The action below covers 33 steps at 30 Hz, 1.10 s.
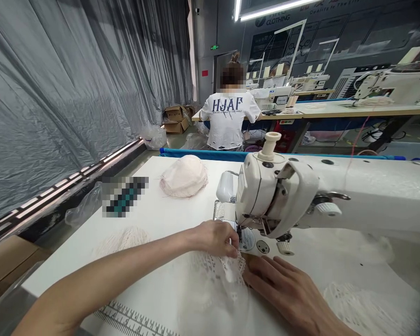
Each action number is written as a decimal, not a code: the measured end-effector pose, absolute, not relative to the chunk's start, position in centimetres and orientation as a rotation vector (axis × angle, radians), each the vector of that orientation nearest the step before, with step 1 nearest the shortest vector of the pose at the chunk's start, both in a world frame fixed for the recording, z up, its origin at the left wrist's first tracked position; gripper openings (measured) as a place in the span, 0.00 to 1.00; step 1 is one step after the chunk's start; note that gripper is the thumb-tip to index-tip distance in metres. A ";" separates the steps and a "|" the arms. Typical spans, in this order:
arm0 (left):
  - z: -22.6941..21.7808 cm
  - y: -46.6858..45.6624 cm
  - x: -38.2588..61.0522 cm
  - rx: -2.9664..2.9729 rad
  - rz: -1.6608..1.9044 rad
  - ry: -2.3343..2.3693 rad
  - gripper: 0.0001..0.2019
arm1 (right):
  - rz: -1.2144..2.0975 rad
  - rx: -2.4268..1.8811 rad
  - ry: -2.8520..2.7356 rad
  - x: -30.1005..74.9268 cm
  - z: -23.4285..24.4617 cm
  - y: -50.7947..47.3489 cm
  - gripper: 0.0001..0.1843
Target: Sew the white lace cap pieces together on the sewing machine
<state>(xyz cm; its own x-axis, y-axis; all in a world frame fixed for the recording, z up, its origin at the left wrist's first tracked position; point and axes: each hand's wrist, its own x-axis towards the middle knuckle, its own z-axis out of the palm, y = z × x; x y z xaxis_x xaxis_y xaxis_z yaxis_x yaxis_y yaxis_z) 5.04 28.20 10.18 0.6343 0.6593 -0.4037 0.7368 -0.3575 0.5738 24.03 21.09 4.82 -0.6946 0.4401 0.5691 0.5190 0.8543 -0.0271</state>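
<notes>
Lace (224,270) partly hidden under left hand (215,238); ruler (128,320) cut off below.

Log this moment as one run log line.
left hand: on white lace by presser foot | right hand: at lace's right edge | sewing machine: beyond right hand | pale pink fabric: on white tabletop

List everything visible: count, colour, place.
Lace fabric: 1, white, foreground centre
Sewing machine: 1, white, right
Worktable: 1, white, foreground
Fabric piles: several, white, table left, right
Cloth pile: 1, pink, table back
Ruler: 1, pale, table front
Blurred item: 1, dark, table left
Person: 1, white shirt, beyond table
Far machines: several, white, background
Curtain: 1, grey, left
Cartons: several, brown, left
Plastic bags: several, clear, left
Left hand: 1, bare, on lace
Right hand: 1, bare, at lace edge
</notes>
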 end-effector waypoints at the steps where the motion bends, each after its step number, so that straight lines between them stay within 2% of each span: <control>1: 10.2 28.2 5.1 2.123 -0.140 1.086 0.06 | -0.167 -0.702 -2.444 24.1 4.8 21.1 0.20; 6: 10.2 28.2 5.2 2.200 -0.159 1.101 0.06 | -0.198 -0.663 -2.456 24.2 5.2 21.1 0.19; 12: 9.6 28.0 5.5 2.318 -0.122 1.135 0.06 | -0.169 -0.680 -2.391 24.0 4.6 21.4 0.23; 19: 7.9 26.1 5.0 2.611 0.119 1.416 0.04 | -0.188 -0.680 -2.428 24.1 5.7 21.5 0.19; 24: 6.7 23.7 3.5 2.885 0.444 1.043 0.04 | -0.168 -0.676 -2.455 24.2 5.4 21.5 0.20; 29: 6.6 23.6 3.2 2.898 0.348 1.062 0.08 | -0.129 -0.692 -2.324 23.9 4.3 21.5 0.20; 33: 7.1 23.8 3.3 2.900 0.280 1.071 0.09 | -0.158 -0.700 -2.346 24.2 4.8 21.7 0.12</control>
